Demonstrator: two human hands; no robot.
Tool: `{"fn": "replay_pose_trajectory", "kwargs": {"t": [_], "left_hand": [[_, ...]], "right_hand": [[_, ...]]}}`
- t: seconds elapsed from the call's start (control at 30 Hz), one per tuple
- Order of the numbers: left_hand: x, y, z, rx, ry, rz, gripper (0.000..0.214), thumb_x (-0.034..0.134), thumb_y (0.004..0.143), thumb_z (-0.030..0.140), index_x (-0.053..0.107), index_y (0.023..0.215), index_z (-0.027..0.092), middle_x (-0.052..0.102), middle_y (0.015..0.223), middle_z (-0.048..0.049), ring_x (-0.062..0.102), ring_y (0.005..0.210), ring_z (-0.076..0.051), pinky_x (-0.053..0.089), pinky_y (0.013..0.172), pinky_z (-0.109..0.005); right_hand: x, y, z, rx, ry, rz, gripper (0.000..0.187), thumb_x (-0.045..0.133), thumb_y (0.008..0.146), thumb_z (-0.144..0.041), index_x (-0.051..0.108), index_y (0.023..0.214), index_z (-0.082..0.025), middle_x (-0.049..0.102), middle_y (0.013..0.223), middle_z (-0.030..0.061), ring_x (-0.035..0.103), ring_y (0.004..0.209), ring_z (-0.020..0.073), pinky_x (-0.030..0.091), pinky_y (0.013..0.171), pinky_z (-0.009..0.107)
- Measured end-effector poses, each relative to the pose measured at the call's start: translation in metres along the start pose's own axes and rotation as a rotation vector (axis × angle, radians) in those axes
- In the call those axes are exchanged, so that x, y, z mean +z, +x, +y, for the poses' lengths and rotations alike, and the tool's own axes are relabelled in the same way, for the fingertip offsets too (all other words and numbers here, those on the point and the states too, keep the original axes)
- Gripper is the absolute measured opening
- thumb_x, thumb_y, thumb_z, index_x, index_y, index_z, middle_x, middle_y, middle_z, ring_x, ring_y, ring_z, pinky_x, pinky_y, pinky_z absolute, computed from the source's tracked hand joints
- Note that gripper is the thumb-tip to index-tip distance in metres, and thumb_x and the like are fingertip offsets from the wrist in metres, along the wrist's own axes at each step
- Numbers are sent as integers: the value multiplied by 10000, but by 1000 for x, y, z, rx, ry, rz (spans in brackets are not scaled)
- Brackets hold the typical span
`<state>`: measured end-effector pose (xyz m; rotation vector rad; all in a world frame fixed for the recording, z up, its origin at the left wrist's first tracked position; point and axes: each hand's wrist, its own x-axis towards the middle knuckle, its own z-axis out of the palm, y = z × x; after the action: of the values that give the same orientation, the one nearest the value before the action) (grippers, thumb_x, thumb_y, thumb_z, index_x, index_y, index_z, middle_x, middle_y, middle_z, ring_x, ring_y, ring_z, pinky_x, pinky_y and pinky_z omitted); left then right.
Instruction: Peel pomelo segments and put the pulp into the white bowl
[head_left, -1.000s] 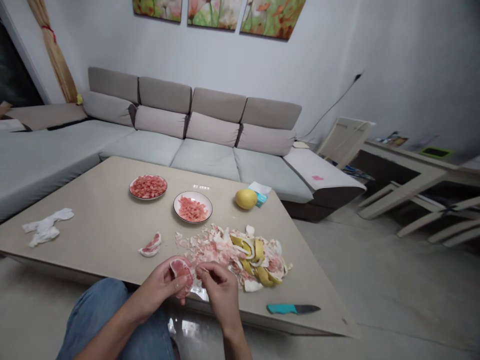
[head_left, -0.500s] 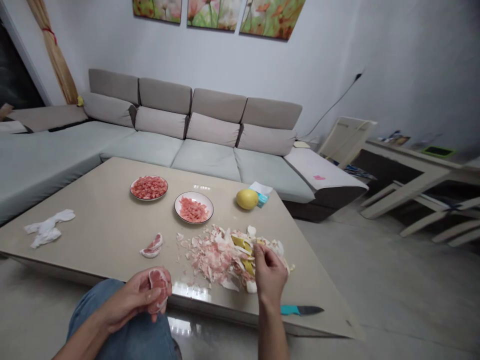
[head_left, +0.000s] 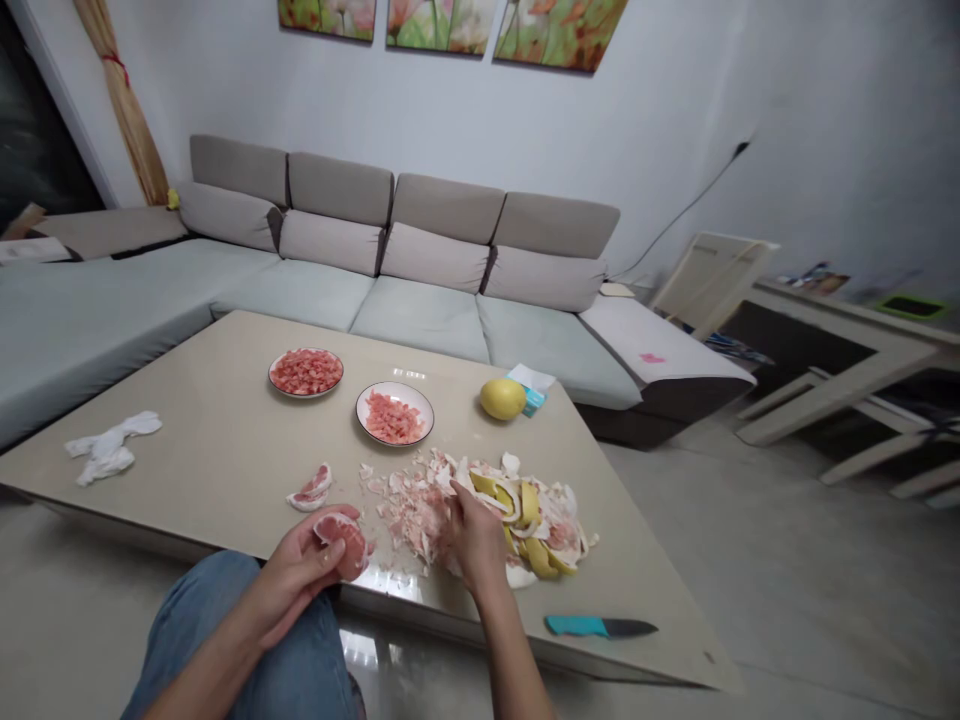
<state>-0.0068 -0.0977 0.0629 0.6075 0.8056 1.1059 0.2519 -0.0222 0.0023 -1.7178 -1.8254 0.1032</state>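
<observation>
Fingers (head_left: 324, 558) of left hand (head_left: 296, 575): curled shut around a peeled pink pomelo segment (head_left: 343, 535), held just above the near edge of the table (head_left: 217, 440), over a knee in jeans (head_left: 247, 650).

Fingers (head_left: 454, 502) of right hand (head_left: 474, 540): bent down into the peel heap (head_left: 525, 505); whether they pinch a scrap cannot be told.

Peel heap: yellow rind and pinkish-white membrane, spread right of the held segment, lying between the right hand and the dishes beyond.

Loose segment (head_left: 311, 489): on the table, just beyond the left hand.

Near plate (head_left: 395, 414) and far plate (head_left: 306, 372): both filled with pink flesh pieces, side by side, apart.

Whole yellow citrus (head_left: 502, 398): beside a tissue pack (head_left: 534, 388), far right edge.

Teal-handled knife (head_left: 600, 627): flat at the near right corner, clear of the heap.

Crumpled white tissue (head_left: 112, 450): far left, well apart.

Grey sofa (head_left: 420, 300): behind the table.
</observation>
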Motion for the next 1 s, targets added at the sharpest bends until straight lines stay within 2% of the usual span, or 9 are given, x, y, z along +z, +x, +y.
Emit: {"fn": "replay_pose_trajectory", "kwargs": {"t": [0.1, 0.17, 0.27, 0.37, 0.43, 0.53, 0.67, 0.8, 1.0], "left_hand": [[5, 3, -2, 68, 52, -14, 390, 779, 732, 276, 635, 1077, 166, 704, 817, -44, 649, 752, -155, 480, 756, -273], [9, 4, -3, 101, 100, -21, 386, 773, 739, 271, 629, 1082, 166, 715, 818, -52, 649, 745, -156, 474, 742, -265], [13, 3, -4, 140, 164, -29, 353, 764, 747, 265, 626, 1062, 182, 711, 858, -57, 668, 807, -183, 490, 755, -276], [15, 4, -6, 200, 199, -22, 291, 764, 742, 254, 644, 1001, 196, 678, 928, -47, 675, 846, -194, 521, 803, -304], [15, 5, -8, 263, 246, 16, 290, 779, 717, 247, 664, 979, 199, 652, 984, -45, 675, 839, -189, 540, 814, -312], [15, 6, -12, 399, 372, 81, 294, 780, 702, 253, 700, 981, 201, 631, 1042, -63, 655, 908, -209, 560, 813, -311], [15, 6, -15, 563, 564, 54, 206, 707, 775, 223, 727, 980, 240, 618, 1067, -66, 598, 1042, -216, 549, 845, -283], [17, 3, -15, 624, 674, 19, 226, 648, 825, 170, 704, 1013, 283, 600, 1067, -48, 588, 1041, -185, 526, 848, -248], [20, -5, -11, 714, 879, -33, 303, 589, 858, 118, 678, 1075, 309, 613, 1060, -39, 597, 1013, -170, 478, 888, -253]], "right_hand": [[-2, 4, -1, -36, -71, -9, 293, 452, 926, -294, 718, 976, -182, 729, 797, 104, 653, 745, 242, 435, 670, 312], [-1, 7, -1, -65, -69, -12, 268, 473, 909, -260, 726, 941, -178, 724, 904, 125, 647, 844, 254, 445, 734, 329], [0, 11, 0, -103, -66, 33, 291, 462, 872, -151, 704, 1033, -153, 655, 1141, 168, 597, 1021, 273, 443, 838, 368], [-6, 9, -7, -108, -3, 94, 245, 469, 880, -164, 708, 933, -148, 666, 1021, 154, 600, 940, 260, 453, 826, 381], [-17, 5, -19, -99, 123, 110, 210, 497, 895, -218, 691, 836, -165, 663, 895, 110, 604, 851, 232, 466, 790, 363], [-41, -7, -46, -142, 392, 76, 139, 559, 888, -254, 666, 831, -187, 668, 876, 73, 616, 864, 212, 486, 791, 337], [-67, -29, -84, -231, 558, 15, 146, 578, 894, -208, 677, 1001, -224, 691, 944, 59, 638, 898, 197, 508, 811, 322], [-72, -48, -102, -318, 540, 38, 192, 602, 874, -161, 682, 1035, -228, 697, 917, 67, 651, 856, 200, 526, 756, 318], [-70, -55, -107, -417, 398, 153, 193, 579, 865, -89, 666, 994, -203, 702, 850, 63, 645, 779, 192, 498, 718, 313]]}}
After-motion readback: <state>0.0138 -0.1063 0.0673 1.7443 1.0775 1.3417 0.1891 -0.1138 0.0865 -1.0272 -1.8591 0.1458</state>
